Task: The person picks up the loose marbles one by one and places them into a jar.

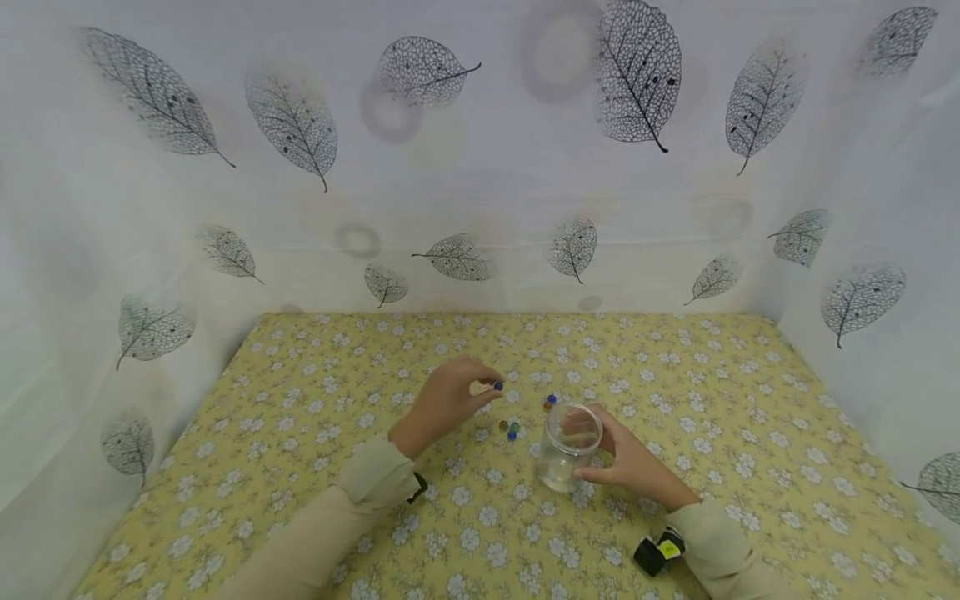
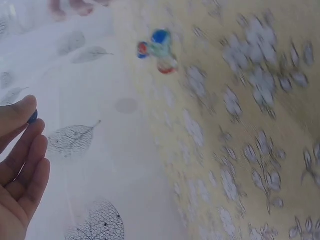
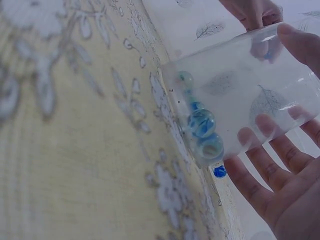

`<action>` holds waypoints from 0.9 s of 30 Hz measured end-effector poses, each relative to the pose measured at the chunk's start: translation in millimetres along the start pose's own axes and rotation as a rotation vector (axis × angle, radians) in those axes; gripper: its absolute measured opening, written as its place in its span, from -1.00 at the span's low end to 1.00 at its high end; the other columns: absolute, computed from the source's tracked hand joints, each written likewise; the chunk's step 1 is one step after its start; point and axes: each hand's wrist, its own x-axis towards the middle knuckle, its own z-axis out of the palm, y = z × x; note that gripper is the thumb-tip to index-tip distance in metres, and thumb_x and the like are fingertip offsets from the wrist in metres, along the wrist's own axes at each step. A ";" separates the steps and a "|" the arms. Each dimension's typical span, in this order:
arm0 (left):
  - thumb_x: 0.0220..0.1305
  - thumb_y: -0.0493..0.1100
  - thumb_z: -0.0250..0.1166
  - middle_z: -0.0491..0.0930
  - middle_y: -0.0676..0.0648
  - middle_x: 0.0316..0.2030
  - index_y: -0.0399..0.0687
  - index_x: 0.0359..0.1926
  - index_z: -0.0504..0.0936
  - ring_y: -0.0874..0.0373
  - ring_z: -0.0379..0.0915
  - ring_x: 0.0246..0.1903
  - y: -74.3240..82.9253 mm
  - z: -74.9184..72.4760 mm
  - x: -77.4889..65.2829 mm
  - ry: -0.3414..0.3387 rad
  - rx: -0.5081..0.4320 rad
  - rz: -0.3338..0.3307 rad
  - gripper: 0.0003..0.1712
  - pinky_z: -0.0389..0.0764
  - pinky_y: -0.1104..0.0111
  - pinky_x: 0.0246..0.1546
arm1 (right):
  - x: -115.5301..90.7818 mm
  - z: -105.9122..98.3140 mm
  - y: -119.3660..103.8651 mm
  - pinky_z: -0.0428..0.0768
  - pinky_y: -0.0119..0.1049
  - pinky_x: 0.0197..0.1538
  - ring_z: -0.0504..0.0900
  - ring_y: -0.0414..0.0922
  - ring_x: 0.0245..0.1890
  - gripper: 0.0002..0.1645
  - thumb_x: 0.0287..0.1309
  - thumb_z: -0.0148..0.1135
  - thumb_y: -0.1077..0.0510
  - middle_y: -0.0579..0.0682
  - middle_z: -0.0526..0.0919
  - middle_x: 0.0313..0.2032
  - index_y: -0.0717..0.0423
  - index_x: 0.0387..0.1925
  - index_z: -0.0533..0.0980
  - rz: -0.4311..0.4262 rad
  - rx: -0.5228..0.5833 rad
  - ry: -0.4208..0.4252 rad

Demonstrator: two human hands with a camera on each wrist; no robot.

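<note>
My left hand [image 1: 447,398] pinches a dark blue marble [image 1: 498,386] between thumb and forefinger, raised above the cloth. In the left wrist view that marble [image 2: 33,117] peeks out between the fingertips. My right hand [image 1: 626,461] grips a clear jar [image 1: 558,467] from its right side, fingers wrapped behind and thumb in front. The jar stands upright with its round mouth uncovered. Left of it, a small cluster holds a blue marble [image 1: 512,435], a green one and a brown one. Behind the jar are another blue marble [image 1: 551,399] and an orange-brown one [image 1: 547,407]. Swirled marbles [image 3: 202,123] show through the jar wall.
A yellow flowered cloth [image 1: 300,467] covers the table. White curtains [image 1: 495,183] with dark leaf prints surround it at the back and both sides. A black device with a yellow label [image 1: 669,549] is strapped at the right wrist.
</note>
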 end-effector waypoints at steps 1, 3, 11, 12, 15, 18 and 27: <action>0.08 -0.14 0.40 0.70 0.07 -0.35 0.01 -0.24 0.72 0.24 0.58 -0.34 3.1 -1.7 -1.0 0.022 -0.032 0.000 -0.82 0.61 0.38 -0.26 | 0.0 0.1 -0.2 0.55 -0.30 0.10 0.47 -0.21 0.15 -0.18 0.03 0.30 0.39 0.30 0.34 0.16 0.30 0.30 0.13 0.001 0.001 0.001; 0.07 -0.16 0.41 0.70 0.06 -0.33 0.01 -0.24 0.72 0.24 0.58 -0.32 9.1 -4.2 -3.2 0.061 -0.107 -0.003 -0.82 0.61 0.39 -0.24 | 0.1 0.4 -0.9 0.55 -0.31 0.10 0.47 -0.23 0.15 -0.17 0.03 0.30 0.39 0.31 0.34 0.16 0.31 0.30 0.13 0.003 0.004 0.003; 0.08 -0.20 0.40 0.71 0.01 -0.29 -0.05 -0.23 0.71 0.24 0.59 -0.28 37.8 -7.6 -8.9 0.125 -0.351 0.001 -0.82 0.62 0.41 -0.19 | 0.0 0.1 -3.3 0.54 -0.35 0.12 0.47 -0.20 0.16 -0.17 0.04 0.30 0.39 0.32 0.32 0.18 0.32 0.31 0.12 0.017 0.009 0.002; 0.08 -0.19 0.40 0.70 0.01 -0.29 -0.05 -0.23 0.71 0.24 0.59 -0.28 41.3 -7.3 -9.5 0.124 -0.369 0.000 -0.82 0.62 0.42 -0.18 | -0.1 0.1 -3.2 0.54 -0.34 0.12 0.47 -0.19 0.16 -0.16 0.04 0.30 0.39 0.33 0.31 0.18 0.32 0.31 0.11 0.017 0.010 0.001; 0.10 -0.19 0.38 0.70 0.02 -0.28 -0.05 -0.22 0.70 0.23 0.58 -0.27 51.1 -6.0 -10.4 0.117 -0.413 0.009 -0.82 0.60 0.45 -0.21 | -0.3 -0.2 -2.6 0.54 -0.32 0.12 0.47 -0.17 0.16 -0.16 0.04 0.29 0.40 0.33 0.31 0.18 0.31 0.31 0.11 0.016 0.011 -0.001; 0.12 -0.19 0.37 0.70 0.03 -0.26 -0.04 -0.21 0.71 0.22 0.58 -0.26 58.6 -3.0 -10.4 0.104 -0.444 0.019 -0.82 0.60 0.46 -0.25 | -0.5 -0.4 -1.7 0.55 -0.32 0.11 0.47 -0.19 0.16 -0.16 0.04 0.28 0.40 0.31 0.31 0.18 0.31 0.32 0.10 0.016 0.011 -0.002; 0.11 -0.20 0.38 0.70 0.05 -0.28 -0.06 -0.18 0.70 0.26 0.56 -0.25 68.0 11.8 -9.3 0.082 -0.402 0.092 -0.79 0.57 0.48 -0.17 | -0.3 0.2 -2.3 0.58 -0.34 0.03 0.47 -0.05 0.14 -0.17 0.05 0.26 0.41 0.30 0.32 0.16 0.22 0.33 0.12 0.005 -0.003 -0.010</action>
